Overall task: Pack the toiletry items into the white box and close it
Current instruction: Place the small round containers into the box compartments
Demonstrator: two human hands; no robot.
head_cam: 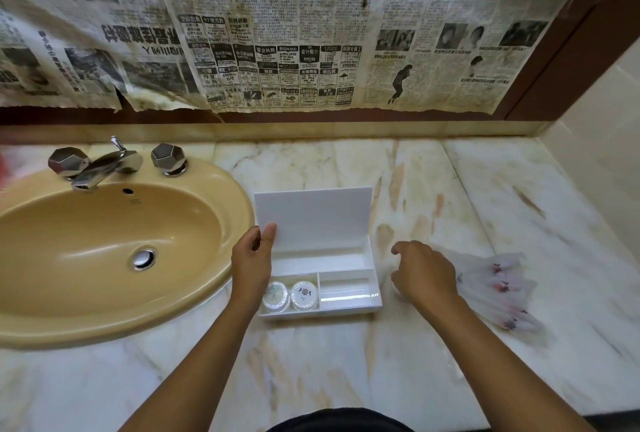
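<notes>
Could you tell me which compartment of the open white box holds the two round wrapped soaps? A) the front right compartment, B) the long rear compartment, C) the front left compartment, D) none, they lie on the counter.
C: the two round soaps sit side by side in the front left compartment of the white box, just beside the left hand.

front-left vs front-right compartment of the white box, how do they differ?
The front-left compartment holds two round wrapped toiletry items side by side; the front-right compartment holds none that I can make out. The front-left compartment is narrower, the front-right compartment wider. Both sit along the near wall of the white box, whose lid stands open.
</notes>
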